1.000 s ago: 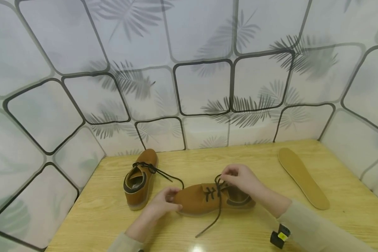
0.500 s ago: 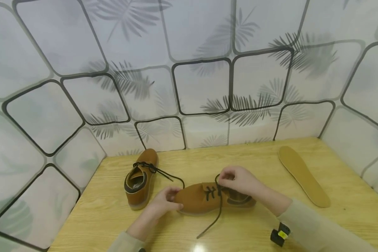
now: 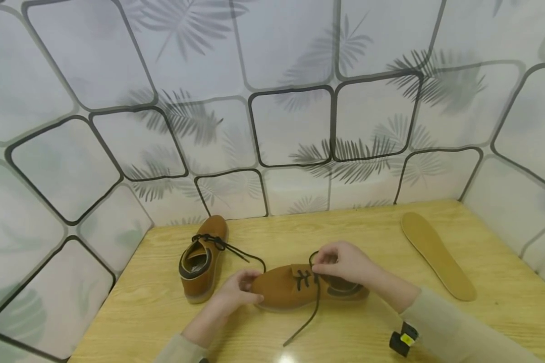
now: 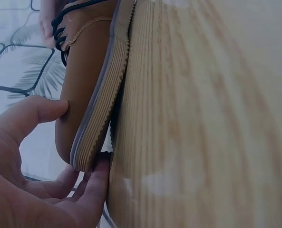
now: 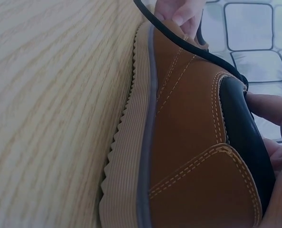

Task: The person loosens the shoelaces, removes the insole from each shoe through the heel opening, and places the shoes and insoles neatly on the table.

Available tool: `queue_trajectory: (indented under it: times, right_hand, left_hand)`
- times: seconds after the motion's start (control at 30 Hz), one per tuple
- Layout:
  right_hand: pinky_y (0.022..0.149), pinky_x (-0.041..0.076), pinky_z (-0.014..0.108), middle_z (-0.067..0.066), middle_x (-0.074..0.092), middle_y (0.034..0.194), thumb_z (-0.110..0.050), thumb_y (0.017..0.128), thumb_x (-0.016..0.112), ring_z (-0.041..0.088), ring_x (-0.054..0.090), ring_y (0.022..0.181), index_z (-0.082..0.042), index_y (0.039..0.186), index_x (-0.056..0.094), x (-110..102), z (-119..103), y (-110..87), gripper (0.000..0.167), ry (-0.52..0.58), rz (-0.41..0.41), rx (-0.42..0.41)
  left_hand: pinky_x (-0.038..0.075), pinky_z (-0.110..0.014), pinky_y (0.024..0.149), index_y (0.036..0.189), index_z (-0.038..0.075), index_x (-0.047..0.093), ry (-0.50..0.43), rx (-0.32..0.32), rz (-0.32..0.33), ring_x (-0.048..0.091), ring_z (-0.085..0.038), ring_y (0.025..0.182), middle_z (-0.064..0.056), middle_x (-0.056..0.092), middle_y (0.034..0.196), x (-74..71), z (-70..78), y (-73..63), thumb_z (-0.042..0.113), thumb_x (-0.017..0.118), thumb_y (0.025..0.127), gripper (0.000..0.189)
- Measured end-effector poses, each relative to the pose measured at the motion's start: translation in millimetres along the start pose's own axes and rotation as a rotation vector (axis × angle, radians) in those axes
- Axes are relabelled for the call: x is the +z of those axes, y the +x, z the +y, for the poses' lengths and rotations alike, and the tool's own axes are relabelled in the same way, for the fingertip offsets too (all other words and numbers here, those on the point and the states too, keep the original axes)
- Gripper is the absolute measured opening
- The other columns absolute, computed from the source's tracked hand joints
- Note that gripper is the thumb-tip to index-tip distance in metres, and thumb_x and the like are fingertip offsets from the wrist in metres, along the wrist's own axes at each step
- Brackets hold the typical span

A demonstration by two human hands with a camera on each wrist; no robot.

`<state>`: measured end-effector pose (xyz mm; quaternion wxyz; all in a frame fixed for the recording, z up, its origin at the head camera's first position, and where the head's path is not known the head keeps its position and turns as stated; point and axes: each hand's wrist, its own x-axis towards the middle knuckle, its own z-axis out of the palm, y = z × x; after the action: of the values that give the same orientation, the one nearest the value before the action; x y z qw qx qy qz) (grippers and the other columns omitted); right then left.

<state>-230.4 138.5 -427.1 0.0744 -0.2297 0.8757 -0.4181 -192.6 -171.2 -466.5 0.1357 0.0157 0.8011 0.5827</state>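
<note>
A brown leather shoe [image 3: 279,287] with black laces lies across the table, toe to the left. My left hand [image 3: 233,292] grips its toe. In the left wrist view the thumb [image 4: 50,108] presses the upper and the other fingers reach under the ridged sole [image 4: 98,118]. Over the shoe's opening, my right hand [image 3: 347,262] pinches the black shoelace [image 3: 317,302] near the top of the lacing. One lace end trails over the near side onto the table. The right wrist view shows the thumb [image 5: 269,107] by the dark padded collar [image 5: 243,128]; the other fingertips are mostly hidden.
A matching shoe [image 3: 195,290] stands at the left, toe away, its laces tied and trailing right. A tan insole [image 3: 436,257] lies at the right of the wooden table [image 3: 368,333]. Patterned fabric walls [image 3: 295,126] enclose the back and sides.
My right hand has shifted slightly left and down, its fingertips closer to the lacing. The left hand and the shoe have stayed in place.
</note>
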Motion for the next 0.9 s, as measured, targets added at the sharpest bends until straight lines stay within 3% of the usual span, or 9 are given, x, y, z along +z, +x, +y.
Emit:
queue_trajectory:
  times: [0.3, 0.57, 0.77, 0.9]
  right_hand:
    - [0.07, 0.051, 0.031, 0.0, 0.068, 0.079, -0.024, 0.098, 0.076, 0.015, 0.059, 0.074, -0.008, 0.089, 0.074, 1.6, -3.3, -0.2, 0.018, 0.086, 0.097, 0.144]
    - [0.074, 0.058, 0.03, 0.008, 0.072, 0.088, -0.019, 0.104, 0.067, 0.011, 0.064, 0.074, 0.005, 0.108, 0.07, -2.9, -2.9, 0.0, 0.024, 0.298, 0.156, 0.237]
    - [0.073, 0.057, 0.029, 0.005, 0.068, 0.085, -0.014, 0.104, 0.061, 0.014, 0.061, 0.078, 0.004, 0.102, 0.07, -1.3, -2.4, -0.1, 0.02, 0.279, 0.113, 0.178]
    - [0.073, 0.055, 0.033, 0.003, 0.067, 0.083, -0.023, 0.102, 0.067, 0.015, 0.06, 0.078, -0.004, 0.094, 0.073, 0.1, -2.7, 1.2, 0.022, 0.162, 0.069, 0.148]
  left_hand:
    - [0.047, -0.027, 0.087, 0.138, -0.005, 0.058, 0.012, -0.006, 0.009, 0.064, -0.026, 0.112, -0.021, 0.067, 0.126, 0.7, 1.1, 0.3, -0.008, 0.076, 0.079, 0.061]
    - [0.048, -0.026, 0.088, 0.138, -0.005, 0.058, 0.013, -0.002, 0.007, 0.064, -0.025, 0.112, -0.02, 0.067, 0.127, -0.1, 1.2, -0.1, -0.007, 0.077, 0.08, 0.062]
    - [0.048, -0.027, 0.088, 0.138, -0.006, 0.057, 0.011, 0.008, 0.001, 0.064, -0.026, 0.112, -0.021, 0.068, 0.127, -0.6, -1.8, 0.6, -0.008, 0.077, 0.079, 0.062]
    - [0.048, -0.027, 0.088, 0.138, -0.007, 0.057, 0.004, 0.015, -0.004, 0.063, -0.026, 0.112, -0.021, 0.067, 0.126, -0.6, -3.1, 1.5, -0.008, 0.076, 0.079, 0.062]
